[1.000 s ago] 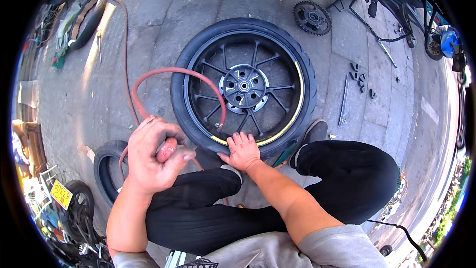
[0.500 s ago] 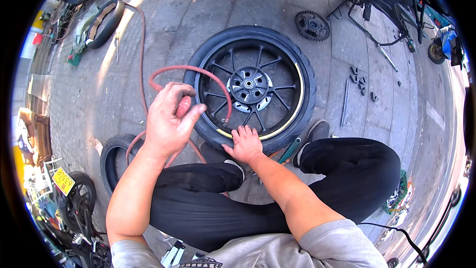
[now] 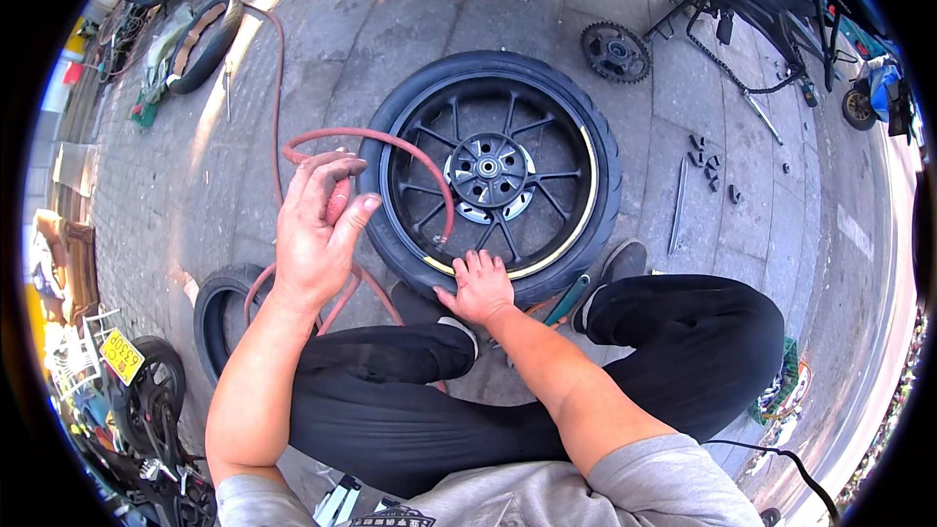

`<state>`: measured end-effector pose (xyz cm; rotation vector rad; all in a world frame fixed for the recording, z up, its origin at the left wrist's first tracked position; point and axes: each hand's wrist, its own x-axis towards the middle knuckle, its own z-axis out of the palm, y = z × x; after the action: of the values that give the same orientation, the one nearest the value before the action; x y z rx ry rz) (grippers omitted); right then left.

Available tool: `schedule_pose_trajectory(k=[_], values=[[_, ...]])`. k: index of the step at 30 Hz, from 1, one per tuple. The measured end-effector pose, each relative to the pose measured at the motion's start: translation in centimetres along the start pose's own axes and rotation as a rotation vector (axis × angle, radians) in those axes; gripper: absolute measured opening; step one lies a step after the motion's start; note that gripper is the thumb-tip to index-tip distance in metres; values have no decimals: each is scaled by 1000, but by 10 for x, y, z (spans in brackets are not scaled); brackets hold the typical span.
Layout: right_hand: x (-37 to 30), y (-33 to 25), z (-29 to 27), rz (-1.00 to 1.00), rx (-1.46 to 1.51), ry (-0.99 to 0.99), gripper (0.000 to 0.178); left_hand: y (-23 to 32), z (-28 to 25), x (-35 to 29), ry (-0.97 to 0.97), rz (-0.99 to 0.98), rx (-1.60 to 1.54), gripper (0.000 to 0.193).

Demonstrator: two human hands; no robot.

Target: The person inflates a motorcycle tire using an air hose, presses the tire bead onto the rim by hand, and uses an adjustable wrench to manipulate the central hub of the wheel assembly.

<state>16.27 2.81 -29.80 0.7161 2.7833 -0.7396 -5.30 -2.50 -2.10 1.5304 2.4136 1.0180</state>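
A black spoked motorcycle wheel with its tyre lies flat on the paving in front of me. A yellow stripe runs along part of its rim. My left hand is raised at the tyre's left side, fingers curled round a red air hose and thumb held apart. The hose loops over the tyre, and its end reaches the inner rim near the lower left spokes; exactly how it joins there is too small to tell. My right hand rests on the near rim and tyre edge, fingers spread, holding nothing.
A green-handled tool lies by my right shoe. Another tyre is at my left, a worn one far left. A sprocket, small black blocks and a metal bar lie right. A motorcycle stands beyond.
My left hand has shifted slightly left, taking the near part of the hose loop with it. My right hand stays on the rim, and the wheel has not visibly turned.
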Motion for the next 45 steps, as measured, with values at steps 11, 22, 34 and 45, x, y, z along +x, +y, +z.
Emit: schedule_pose_trajectory(k=[11, 22, 34, 45], values=[[2, 0, -8, 7, 22, -34, 75, 19, -11, -5, 75, 112, -49, 48], [3, 4, -1, -12, 43, 1, 76, 19, 11, 1, 5, 117, 44, 14], [0, 8, 2, -21, 47, 48, 70, -1, 25, -2, -183, -4, 40, 82], [2, 4, -9, 2, 76, -56, 75, 0, 27, -1, -209, -3, 68, 58]])
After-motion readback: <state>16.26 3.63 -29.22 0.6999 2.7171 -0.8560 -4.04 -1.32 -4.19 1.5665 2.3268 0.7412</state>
